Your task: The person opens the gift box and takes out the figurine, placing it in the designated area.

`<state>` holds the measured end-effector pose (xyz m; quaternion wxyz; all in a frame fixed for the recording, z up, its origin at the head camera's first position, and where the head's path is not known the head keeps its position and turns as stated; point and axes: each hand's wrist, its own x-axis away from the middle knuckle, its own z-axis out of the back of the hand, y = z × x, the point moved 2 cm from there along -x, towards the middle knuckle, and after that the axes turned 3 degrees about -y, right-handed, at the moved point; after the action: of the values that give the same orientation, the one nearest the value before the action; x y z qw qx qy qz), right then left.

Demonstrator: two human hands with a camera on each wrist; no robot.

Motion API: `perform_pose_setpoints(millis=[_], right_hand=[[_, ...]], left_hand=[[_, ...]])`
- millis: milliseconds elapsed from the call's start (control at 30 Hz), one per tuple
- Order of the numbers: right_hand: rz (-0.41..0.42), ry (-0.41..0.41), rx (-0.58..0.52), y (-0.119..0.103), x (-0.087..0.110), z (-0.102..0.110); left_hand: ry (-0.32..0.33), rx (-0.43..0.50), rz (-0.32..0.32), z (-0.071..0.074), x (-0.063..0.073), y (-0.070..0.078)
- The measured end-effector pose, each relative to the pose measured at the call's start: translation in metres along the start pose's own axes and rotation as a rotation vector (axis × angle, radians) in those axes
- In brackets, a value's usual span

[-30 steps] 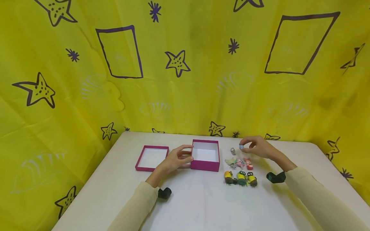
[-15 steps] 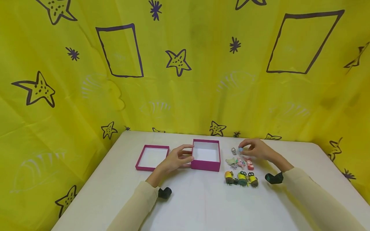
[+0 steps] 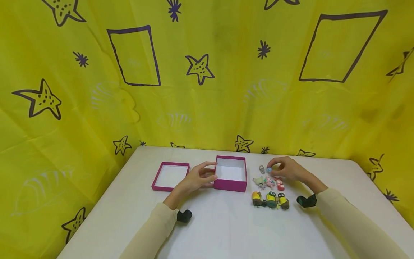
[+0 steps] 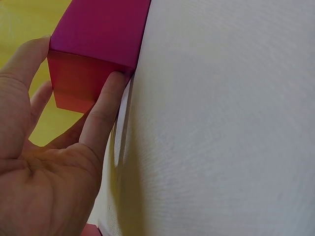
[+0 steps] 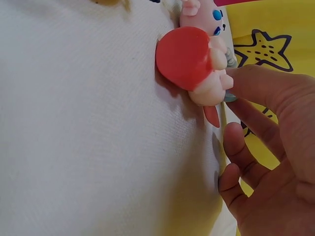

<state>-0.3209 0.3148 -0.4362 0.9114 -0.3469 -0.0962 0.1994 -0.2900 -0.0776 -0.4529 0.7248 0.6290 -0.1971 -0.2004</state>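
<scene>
My left hand (image 3: 198, 176) rests its fingertips against the left wall of an open magenta box (image 3: 230, 185) with a white inside. In the left wrist view, the fingers of my left hand (image 4: 54, 162) touch the box's side (image 4: 98, 34) near its corners. My right hand (image 3: 288, 168) pinches a small light-blue figurine (image 3: 269, 170) low over the table, beside a small grey figurine (image 3: 262, 168). In the right wrist view, a red-and-pink figurine (image 5: 182, 59) partly hides what my right hand (image 5: 275, 147) holds.
The box's lid (image 3: 154, 187) lies upside down left of the box. A pale green figurine (image 3: 258, 181), a pink one (image 3: 269, 182) and a red one form a middle row. Yellow figurines (image 3: 271, 200) stand in front. A yellow curtain (image 3: 207, 108) hangs behind the white table (image 3: 220, 223).
My right hand has lowered the blue figurine slightly, bringing it down beside the grey one. The left hand stays against the box.
</scene>
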Motion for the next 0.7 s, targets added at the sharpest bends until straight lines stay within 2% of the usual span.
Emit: perform_pose_setpoints(millis=[567, 700], right_hand=[[-0.020, -0.003, 0.003, -0.0008, 0.0013, -0.0002], [-0.029, -0.012, 0.015, -0.0009, 0.0001, 0.0008]], left_hand=[[-0.008, 0.004, -0.003, -0.0008, 0.0001, 0.0002], [-0.016, -0.002, 0.021, 0.0007, 0.0003, 0.0013]])
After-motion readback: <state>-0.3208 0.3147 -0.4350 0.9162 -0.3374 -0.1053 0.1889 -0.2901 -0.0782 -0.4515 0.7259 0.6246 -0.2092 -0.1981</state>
